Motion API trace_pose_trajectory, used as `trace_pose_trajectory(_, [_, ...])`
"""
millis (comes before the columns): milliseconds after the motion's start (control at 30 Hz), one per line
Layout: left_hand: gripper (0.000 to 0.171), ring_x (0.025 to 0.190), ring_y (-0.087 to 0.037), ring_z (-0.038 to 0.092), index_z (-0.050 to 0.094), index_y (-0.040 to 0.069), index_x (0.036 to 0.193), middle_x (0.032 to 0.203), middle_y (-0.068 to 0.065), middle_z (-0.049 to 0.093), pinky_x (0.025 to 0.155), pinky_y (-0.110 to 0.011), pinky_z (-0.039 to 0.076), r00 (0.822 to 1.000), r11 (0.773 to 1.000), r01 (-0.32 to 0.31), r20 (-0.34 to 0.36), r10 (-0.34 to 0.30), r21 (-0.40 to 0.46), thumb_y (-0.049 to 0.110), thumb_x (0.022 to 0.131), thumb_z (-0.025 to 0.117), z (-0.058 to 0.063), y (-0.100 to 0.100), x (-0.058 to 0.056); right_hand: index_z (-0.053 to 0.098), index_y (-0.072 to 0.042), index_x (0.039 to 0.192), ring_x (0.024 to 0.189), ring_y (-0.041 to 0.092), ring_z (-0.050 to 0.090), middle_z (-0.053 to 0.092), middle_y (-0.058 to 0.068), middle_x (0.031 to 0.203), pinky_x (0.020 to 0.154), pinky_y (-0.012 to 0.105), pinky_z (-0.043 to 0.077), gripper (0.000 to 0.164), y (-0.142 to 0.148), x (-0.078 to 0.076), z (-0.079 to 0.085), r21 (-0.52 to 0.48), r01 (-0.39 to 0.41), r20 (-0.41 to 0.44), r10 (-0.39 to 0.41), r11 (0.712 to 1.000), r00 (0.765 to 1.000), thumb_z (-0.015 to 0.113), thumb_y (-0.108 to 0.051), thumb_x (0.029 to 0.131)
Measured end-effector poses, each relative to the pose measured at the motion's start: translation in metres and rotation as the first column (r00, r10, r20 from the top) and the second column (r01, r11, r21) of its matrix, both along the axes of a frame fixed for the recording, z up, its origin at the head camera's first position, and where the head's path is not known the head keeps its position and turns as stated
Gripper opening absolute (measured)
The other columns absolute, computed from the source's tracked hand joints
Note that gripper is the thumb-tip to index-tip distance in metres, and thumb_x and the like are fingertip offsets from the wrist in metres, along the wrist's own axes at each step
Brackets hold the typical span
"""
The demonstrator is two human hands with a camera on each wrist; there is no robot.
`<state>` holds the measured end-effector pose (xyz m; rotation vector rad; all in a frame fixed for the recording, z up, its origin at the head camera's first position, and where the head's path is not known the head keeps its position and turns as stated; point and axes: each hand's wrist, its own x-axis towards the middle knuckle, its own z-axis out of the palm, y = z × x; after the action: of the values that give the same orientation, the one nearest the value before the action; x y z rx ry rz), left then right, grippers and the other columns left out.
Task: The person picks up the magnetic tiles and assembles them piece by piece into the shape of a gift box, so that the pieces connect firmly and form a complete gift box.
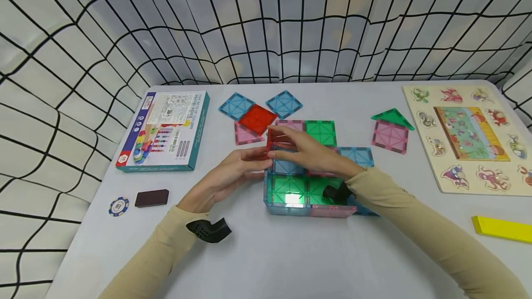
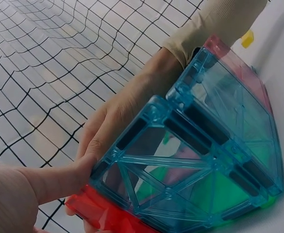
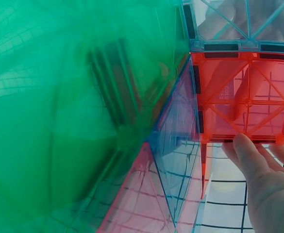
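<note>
A translucent red magnetic tile (image 1: 269, 141) stands upright at the back left corner of a low box of magnetic tiles (image 1: 287, 210). My right hand (image 1: 309, 149) reaches across the box and pinches the red tile's edge between thumb and fingers. In the right wrist view, the fingertips (image 3: 241, 141) lie right at that edge. My left hand (image 1: 237, 172) is at the box's left side, its fairly straight fingers against the outside of the red tile. An upright blue tile (image 2: 175, 189) adjoins the red one in the left wrist view. Green tiles (image 1: 288, 188) show inside the box.
Loose blue (image 1: 284, 104) and red tiles (image 1: 257, 120) lie behind the box. A pink tile (image 1: 389, 136) and green triangle (image 1: 392, 116) lie right, near a wooden puzzle board (image 1: 430, 170). Leftward are a boxed toy (image 1: 166, 128), dark block (image 1: 151, 198) and chip (image 1: 118, 206). Black netting surrounds the table.
</note>
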<state>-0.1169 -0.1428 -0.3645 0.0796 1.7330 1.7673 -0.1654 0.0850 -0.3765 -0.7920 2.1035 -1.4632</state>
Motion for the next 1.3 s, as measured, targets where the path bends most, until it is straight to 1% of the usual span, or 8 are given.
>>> trace_pose_trajectory(167, [0.066, 0.149, -0.038, 0.033, 0.026, -0.003, 0.163, 0.164, -0.019, 0.034, 0.124, -0.055, 0.030, 1.000, 1.000, 0.004, 0.009, -0.003, -0.008, 0.015, 0.106, 0.053, 0.000, 0.000, 0.001, 0.031, -0.001, 0.162, 0.147, 0.038, 0.044, 0.044, 0.019, 0.159, 0.113, 0.049, 0.046, 0.064, 0.002, 0.001, 0.002, -0.017, -0.006, 0.014, 0.006, 1.000, 1.000, 0.061, -0.018, 0.107])
trace_pose_trajectory(333, [0.066, 0.149, -0.037, 0.033, 0.025, -0.003, 0.163, 0.163, -0.020, 0.034, 0.124, -0.054, 0.030, 1.000, 1.000, -0.012, 0.019, 0.012, -0.018, 0.016, 0.106, 0.054, -0.002, 0.002, 0.002, 0.031, -0.004, 0.162, 0.150, 0.033, 0.039, 0.040, 0.014, 0.163, 0.117, 0.053, 0.042, 0.059, 0.015, -0.002, 0.009, -0.026, -0.003, -0.007, 0.003, 1.000, 1.000, 0.053, -0.020, 0.110])
trace_pose_trajectory(500, [0.066, 0.148, -0.036, 0.036, 0.025, -0.002, 0.163, 0.162, -0.019, 0.036, 0.124, -0.051, 0.032, 0.999, 0.999, -0.028, 0.025, 0.028, -0.015, 0.017, 0.107, 0.054, -0.001, 0.003, 0.003, 0.036, -0.002, 0.158, 0.150, 0.034, 0.039, 0.040, 0.018, 0.163, 0.117, 0.056, 0.040, 0.051, 0.048, -0.004, 0.022, -0.018, 0.046, -0.072, -0.047, 0.999, 0.996, 0.051, -0.013, 0.111])
trace_pose_trajectory(600, [0.064, 0.147, -0.036, 0.041, 0.027, -0.001, 0.162, 0.160, -0.019, 0.040, 0.123, -0.051, 0.034, 0.999, 0.999, -0.043, 0.017, 0.043, -0.023, 0.018, 0.107, 0.054, -0.002, 0.003, 0.003, 0.039, 0.000, 0.156, 0.149, 0.037, 0.040, 0.041, 0.020, 0.160, 0.116, 0.059, 0.040, 0.048, 0.076, -0.002, 0.025, 0.018, 0.114, -0.086, -0.112, 0.993, 0.990, 0.052, -0.014, 0.111])
trace_pose_trajectory(800, [0.061, 0.143, -0.036, 0.047, 0.032, -0.001, 0.161, 0.157, -0.018, 0.047, 0.123, -0.053, 0.032, 0.999, 0.996, -0.029, -0.031, 0.027, -0.079, 0.025, 0.109, 0.053, -0.003, 0.005, 0.006, 0.041, -0.003, 0.155, 0.148, 0.047, 0.038, 0.040, 0.021, 0.161, 0.115, 0.069, 0.035, 0.050, 0.132, 0.021, 0.022, 0.199, 0.284, -0.061, -0.278, 0.938, 0.959, 0.052, -0.024, 0.111])
trace_pose_trajectory(1033, [0.063, 0.142, -0.038, 0.048, 0.030, 0.000, 0.162, 0.158, -0.018, 0.046, 0.122, -0.058, 0.031, 0.996, 0.989, 0.002, -0.089, -0.015, -0.145, 0.031, 0.111, 0.048, -0.004, 0.006, 0.009, 0.039, 0.005, 0.155, 0.144, 0.058, 0.036, 0.040, 0.032, 0.157, 0.111, 0.071, 0.037, 0.053, 0.164, 0.055, 0.006, 0.311, 0.351, -0.055, -0.352, 0.883, 0.934, 0.055, -0.018, 0.110])
trace_pose_trajectory(1167, [0.064, 0.141, -0.039, 0.050, 0.029, 0.001, 0.163, 0.158, -0.018, 0.044, 0.122, -0.060, 0.030, 0.993, 0.979, -0.002, -0.119, -0.023, -0.204, 0.034, 0.111, 0.048, -0.003, 0.007, 0.012, 0.036, 0.003, 0.157, 0.142, 0.058, 0.039, 0.040, 0.033, 0.156, 0.109, 0.075, 0.036, 0.057, 0.171, 0.071, 0.004, 0.319, 0.377, -0.018, -0.392, 0.870, 0.920, 0.054, -0.022, 0.110])
trace_pose_trajectory(1300, [0.073, 0.142, -0.039, 0.047, 0.023, 0.004, 0.165, 0.159, -0.019, 0.039, 0.119, -0.061, 0.036, 0.981, 0.948, -0.024, -0.191, -0.039, -0.317, 0.041, 0.109, 0.051, 0.000, 0.009, 0.019, 0.032, -0.001, 0.161, 0.143, 0.054, 0.038, 0.040, 0.031, 0.158, 0.109, 0.079, 0.031, 0.057, 0.173, 0.081, 0.003, 0.244, 0.379, 0.073, -0.406, 0.893, 0.911, 0.049, -0.023, 0.112])
